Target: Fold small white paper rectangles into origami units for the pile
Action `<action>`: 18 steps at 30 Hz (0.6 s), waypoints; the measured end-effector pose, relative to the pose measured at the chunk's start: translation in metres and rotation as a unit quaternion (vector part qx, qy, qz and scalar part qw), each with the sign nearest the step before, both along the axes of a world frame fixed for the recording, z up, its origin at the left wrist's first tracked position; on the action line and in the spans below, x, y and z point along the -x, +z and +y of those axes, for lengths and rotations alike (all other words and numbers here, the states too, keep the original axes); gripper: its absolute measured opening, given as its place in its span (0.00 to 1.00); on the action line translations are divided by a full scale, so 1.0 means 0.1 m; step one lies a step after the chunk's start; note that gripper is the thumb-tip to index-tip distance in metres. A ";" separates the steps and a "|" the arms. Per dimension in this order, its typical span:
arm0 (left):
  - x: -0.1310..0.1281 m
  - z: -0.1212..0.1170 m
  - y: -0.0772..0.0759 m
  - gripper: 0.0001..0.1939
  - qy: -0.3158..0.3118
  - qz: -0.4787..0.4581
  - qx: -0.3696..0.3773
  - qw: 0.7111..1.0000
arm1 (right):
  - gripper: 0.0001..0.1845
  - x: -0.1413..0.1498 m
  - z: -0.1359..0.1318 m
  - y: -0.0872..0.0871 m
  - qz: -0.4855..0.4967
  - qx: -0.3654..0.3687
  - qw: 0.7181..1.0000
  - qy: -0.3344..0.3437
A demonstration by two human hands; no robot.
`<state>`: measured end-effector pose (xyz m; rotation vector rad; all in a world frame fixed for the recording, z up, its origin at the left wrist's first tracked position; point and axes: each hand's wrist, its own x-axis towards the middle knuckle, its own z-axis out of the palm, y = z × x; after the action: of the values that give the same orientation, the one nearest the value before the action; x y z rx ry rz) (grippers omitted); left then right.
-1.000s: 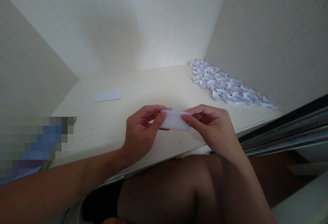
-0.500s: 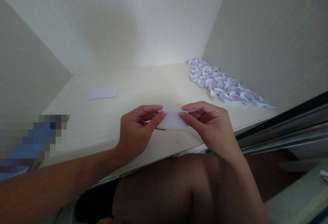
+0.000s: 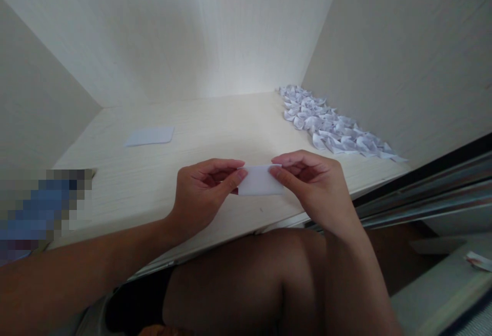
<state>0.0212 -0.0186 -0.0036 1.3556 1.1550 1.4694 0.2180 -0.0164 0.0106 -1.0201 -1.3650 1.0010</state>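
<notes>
left hand point(image 3: 202, 187): fingers pinching paper point(image 3: 258, 181)
right hand point(image 3: 320, 183): same, other end
paper tilt: levelled just now, probably mid-fold

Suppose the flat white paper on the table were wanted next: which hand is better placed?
Probably the left hand: it is nearer the flat white paper, while the right hand sits farther off. Both pinch the small white piece, so the left would need to let go first.

desk point(image 3: 215, 126) left: paper slip point(image 3: 149, 136) | right: paper heap point(image 3: 326, 126) | between, nearer: held paper point(image 3: 258, 180)
</notes>
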 end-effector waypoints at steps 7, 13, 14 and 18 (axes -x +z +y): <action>-0.02 -0.01 0.03 0.05 0.026 0.016 0.010 0.999 | 0.06 -0.02 -0.01 0.01 -0.001 0.006 1.000 0.011; -0.03 -0.01 0.03 0.06 0.023 0.020 0.010 0.999 | 0.05 -0.01 -0.01 0.02 0.005 0.008 1.000 0.009; -0.03 -0.02 0.04 0.06 0.024 0.021 0.012 0.999 | 0.05 -0.01 -0.01 0.02 0.008 0.011 1.000 0.012; -0.03 -0.02 0.03 0.07 0.025 0.018 0.015 0.999 | 0.05 -0.01 0.00 0.00 0.013 0.018 1.000 0.016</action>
<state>0.0243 -0.0204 -0.0003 1.3468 1.2370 1.4634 0.2191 -0.0164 0.0111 -1.0102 -1.3497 1.0626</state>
